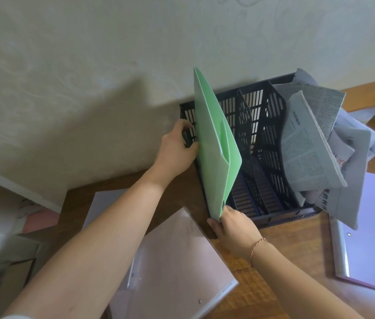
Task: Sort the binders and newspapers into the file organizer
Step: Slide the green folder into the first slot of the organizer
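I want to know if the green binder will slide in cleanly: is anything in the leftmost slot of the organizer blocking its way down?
Nothing visible blocks it. The green binder stands in the leftmost slot of the file organizer, held by the left hand and right hand. The newspapers sit only in the rightmost slot.

a single head-worn wide-angle view looks steeply down and forward from close above a wooden table (pixel 280 268). it faces the far wall (pixel 89 54), where the black file organizer (pixel 262 134) sits at centre-right.
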Demonstrator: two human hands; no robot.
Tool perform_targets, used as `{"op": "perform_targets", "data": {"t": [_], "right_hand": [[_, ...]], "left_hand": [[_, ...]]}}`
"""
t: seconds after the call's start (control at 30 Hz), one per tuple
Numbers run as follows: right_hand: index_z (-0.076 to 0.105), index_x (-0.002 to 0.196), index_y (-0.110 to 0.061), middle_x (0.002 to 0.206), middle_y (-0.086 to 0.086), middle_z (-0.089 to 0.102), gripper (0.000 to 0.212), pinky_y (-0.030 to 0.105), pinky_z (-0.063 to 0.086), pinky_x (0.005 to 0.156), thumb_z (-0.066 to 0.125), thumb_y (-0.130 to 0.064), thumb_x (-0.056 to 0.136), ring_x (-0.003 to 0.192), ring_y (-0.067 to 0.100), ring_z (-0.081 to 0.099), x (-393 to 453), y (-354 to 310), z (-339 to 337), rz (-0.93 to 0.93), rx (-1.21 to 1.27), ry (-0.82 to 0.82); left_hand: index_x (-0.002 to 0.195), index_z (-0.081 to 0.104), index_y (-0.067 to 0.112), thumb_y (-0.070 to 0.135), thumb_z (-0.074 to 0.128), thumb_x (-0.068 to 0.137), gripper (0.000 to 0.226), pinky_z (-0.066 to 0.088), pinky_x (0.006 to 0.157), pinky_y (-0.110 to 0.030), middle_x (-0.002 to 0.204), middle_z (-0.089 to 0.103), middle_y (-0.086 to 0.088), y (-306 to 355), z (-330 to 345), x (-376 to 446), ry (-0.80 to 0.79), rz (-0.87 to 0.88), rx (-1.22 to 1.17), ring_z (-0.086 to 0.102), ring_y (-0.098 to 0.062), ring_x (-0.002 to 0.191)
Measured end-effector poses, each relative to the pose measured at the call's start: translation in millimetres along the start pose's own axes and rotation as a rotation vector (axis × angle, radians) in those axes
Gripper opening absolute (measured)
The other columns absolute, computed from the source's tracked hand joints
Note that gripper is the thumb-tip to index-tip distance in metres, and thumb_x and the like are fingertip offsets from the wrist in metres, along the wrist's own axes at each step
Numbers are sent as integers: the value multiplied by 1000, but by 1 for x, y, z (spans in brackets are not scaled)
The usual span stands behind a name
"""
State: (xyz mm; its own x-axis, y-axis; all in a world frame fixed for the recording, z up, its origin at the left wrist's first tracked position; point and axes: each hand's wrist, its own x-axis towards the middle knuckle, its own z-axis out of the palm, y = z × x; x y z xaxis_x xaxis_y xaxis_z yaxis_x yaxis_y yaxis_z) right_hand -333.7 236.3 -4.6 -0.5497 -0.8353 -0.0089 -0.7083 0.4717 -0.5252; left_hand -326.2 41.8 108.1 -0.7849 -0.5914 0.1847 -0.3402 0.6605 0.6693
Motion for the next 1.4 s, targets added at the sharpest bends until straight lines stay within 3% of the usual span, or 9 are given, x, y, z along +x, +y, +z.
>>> {"op": "perform_targets", "data": {"t": [0.13, 0.33, 0.5, 0.63, 0.87, 0.97, 1.07, 1.17, 1.4], "right_hand": [[29, 141, -4, 92, 11, 65, 52, 32, 34, 56, 44, -22, 95, 72, 33, 62, 4, -11, -9, 0, 61, 89], [-10, 151, -11, 92, 11, 65, 77, 36, 35, 57, 42, -14, 94, 64, 30, 51, 3, -17, 12, -18, -75, 13], [-6, 151, -7, 77, 11, 61, 78, 37, 41, 52, 41, -9, 89, 53, 30, 43, -1, -15, 20, -41, -42, 55], [0, 148, -7, 64, 8, 58, 81, 36, 48, 44, 49, -8, 83, 44, 26, 45, -2, -11, 23, -60, -62, 94], [-8, 150, -11, 77, 9, 57, 84, 39, 47, 55, 45, -8, 84, 60, 28, 52, 0, -14, -9, -117, -50, -166], [34, 142, -20, 106, -2, 63, 68, 34, 55, 79, 52, -13, 77, 90, 16, 62, 19, 17, -38, -132, 478, -308], [52, 133, -18, 135, -3, 54, 47, 25, 36, 105, 40, -22, 88, 119, 8, 50, 57, 17, -31, 180, 1078, -119], [34, 146, -11, 149, 6, 40, 55, 28, 26, 108, 33, -43, 100, 135, 21, 37, 106, -6, 2, 439, 1080, -130], [50, 131, 0, 134, 16, 54, 48, 24, 39, 88, 31, -34, 103, 120, 28, 52, 186, 8, 29, 801, 1188, -157]], "left_hand": [[138, 45, 26, 24, 62, 91, 50, 55, 86, -39, 135, 54, -1, 1, -9, 17, 66, 31, -66, 69, -22, 88], [139, 47, 13, 41, 38, 100, 48, 38, 109, -32, 140, 54, -7, 26, -38, 60, 155, 7, -194, 51, -21, 128], [110, 55, 19, 34, 48, 89, 26, 46, 90, -36, 104, 70, -13, 44, -47, 84, -143, -38, -343, 64, -23, 96], [74, 49, 14, 20, 41, 76, 10, 52, 89, -43, 48, 61, 1, 44, -43, 89, -60, -68, -388, 58, -26, 64], [70, 37, 14, 9, 35, 81, 12, 46, 100, -58, 41, 54, -4, 43, -49, 91, -14, -103, -394, 73, -28, 71], [66, 35, 15, 6, 32, 89, 25, 42, 104, -59, 43, 52, -2, 39, -49, 92, -26, -61, -384, 70, -20, 61], [56, 54, 19, 14, 35, 86, 36, 37, 108, -59, 63, 57, -19, 34, -52, 96, -62, -51, -324, 72, -35, 87], [70, 41, 16, 8, 34, 92, 24, 42, 105, -55, 55, 61, -14, 33, -53, 92, -57, -70, -329, 73, -33, 91], [71, 34, 15, 1, 32, 95, 28, 46, 96, -41, 52, 61, -9, 39, -53, 87, -32, -94, -359, 72, -33, 96]]}}
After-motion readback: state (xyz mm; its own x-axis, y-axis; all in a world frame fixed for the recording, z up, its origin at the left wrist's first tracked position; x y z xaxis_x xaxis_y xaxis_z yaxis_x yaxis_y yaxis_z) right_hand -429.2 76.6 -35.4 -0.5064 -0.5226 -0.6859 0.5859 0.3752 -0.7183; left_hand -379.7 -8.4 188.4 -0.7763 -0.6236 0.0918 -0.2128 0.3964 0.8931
